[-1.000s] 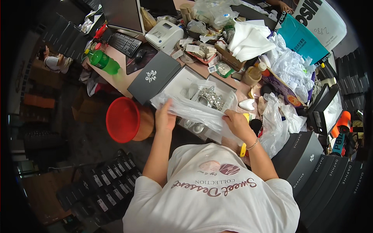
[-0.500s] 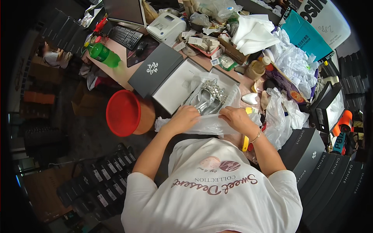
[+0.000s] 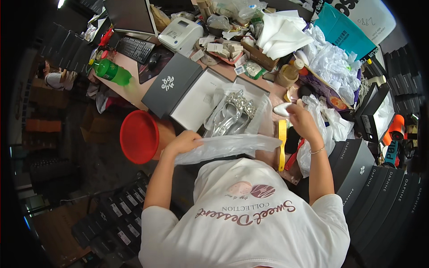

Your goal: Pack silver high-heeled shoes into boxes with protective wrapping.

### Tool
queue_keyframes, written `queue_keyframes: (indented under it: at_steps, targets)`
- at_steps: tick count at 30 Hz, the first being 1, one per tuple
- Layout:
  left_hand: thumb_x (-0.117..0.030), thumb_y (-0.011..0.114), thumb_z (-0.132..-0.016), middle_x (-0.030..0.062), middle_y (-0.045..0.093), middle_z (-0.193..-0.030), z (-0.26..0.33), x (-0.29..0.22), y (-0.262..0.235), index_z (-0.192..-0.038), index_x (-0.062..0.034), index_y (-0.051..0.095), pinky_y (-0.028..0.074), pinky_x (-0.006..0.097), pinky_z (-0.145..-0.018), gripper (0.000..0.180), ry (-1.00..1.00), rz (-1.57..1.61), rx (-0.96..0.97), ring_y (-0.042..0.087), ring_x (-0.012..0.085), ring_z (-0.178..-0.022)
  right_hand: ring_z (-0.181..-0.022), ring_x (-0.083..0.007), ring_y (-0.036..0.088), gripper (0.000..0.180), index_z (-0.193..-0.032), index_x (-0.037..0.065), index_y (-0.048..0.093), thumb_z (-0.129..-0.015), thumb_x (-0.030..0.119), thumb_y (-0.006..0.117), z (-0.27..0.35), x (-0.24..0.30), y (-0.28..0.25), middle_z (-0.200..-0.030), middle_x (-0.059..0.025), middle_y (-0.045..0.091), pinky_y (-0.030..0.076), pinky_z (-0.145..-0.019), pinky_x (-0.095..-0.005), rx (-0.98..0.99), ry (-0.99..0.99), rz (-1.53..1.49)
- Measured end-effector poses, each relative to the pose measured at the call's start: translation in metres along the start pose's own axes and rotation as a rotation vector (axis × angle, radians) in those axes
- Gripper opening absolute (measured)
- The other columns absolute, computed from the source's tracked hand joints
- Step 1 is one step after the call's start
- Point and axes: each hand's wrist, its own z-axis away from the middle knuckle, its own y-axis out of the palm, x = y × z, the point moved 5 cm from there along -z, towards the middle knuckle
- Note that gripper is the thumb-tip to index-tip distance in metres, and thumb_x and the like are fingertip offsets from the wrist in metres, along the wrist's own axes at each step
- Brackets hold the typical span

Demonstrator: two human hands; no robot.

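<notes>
My left hand (image 3: 184, 143) grips one end of a clear plastic bag (image 3: 232, 145) that stretches across in front of my chest. Beyond it lies an open white shoe box (image 3: 196, 105) with a pair of silver jewelled shoes (image 3: 232, 114) inside on clear wrapping. My right hand (image 3: 303, 121) is off to the right, its fingers closed on a small white oval object (image 3: 282, 108) at the edge of the desk. A yellow comb-like tool (image 3: 282, 143) lies just below that hand.
The grey box lid (image 3: 172, 85) lies left of the box. A red bucket (image 3: 139, 136) stands by my left arm. The desk holds a green bottle (image 3: 111, 71), a keyboard (image 3: 136, 48), a white printer (image 3: 181, 33) and white plastic bags (image 3: 333, 62). Black shoe boxes (image 3: 357, 165) are stacked on the right.
My right hand has let go of the plastic bag and moved right to the white object. My left hand has drawn the bag off the shoes toward my body.
</notes>
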Motion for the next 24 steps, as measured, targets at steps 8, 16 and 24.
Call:
queue_keyframes:
  at_steps: [8,16,24]
  targets:
    - [-0.025,0.065,-0.079,0.0191,0.06,-0.069,-0.008,-0.044,-0.026,-0.084,0.0026,0.065,0.045,0.037,-0.061,0.028,0.253,-0.177,-0.128,0.061,0.0253,-0.064,-0.078,-0.0343,0.062,0.02,-0.095,0.004,0.061,-0.082,0.018,0.061,-0.007,0.078,0.13,-0.086,-0.0158,0.064,0.049,-0.069,-0.0433,0.293,-0.388,0.149]
    - [-0.005,0.066,-0.08,0.0044,0.065,-0.079,0.016,0.033,-0.038,-0.09,0.0002,0.065,0.049,0.028,-0.062,0.011,-0.118,0.922,-0.575,0.062,0.013,-0.072,-0.074,-0.0356,0.062,0.015,-0.091,0.004,0.061,-0.08,0.015,0.061,0.007,0.049,0.117,-0.077,-0.0167,0.064,0.049,-0.065,-0.0438,0.292,-0.305,0.11]
    - [-0.009,0.066,-0.082,-0.001,0.061,-0.071,0.009,0.006,-0.025,-0.087,0.0013,0.066,0.044,0.022,-0.056,0.011,-0.143,0.756,-0.586,0.055,0.007,-0.061,-0.098,-0.0372,0.058,0.066,-0.131,-0.001,0.043,-0.075,0.023,0.07,-0.001,0.109,0.12,-0.108,-0.0241,0.059,0.047,-0.086,-0.0422,0.355,-0.485,-0.068]
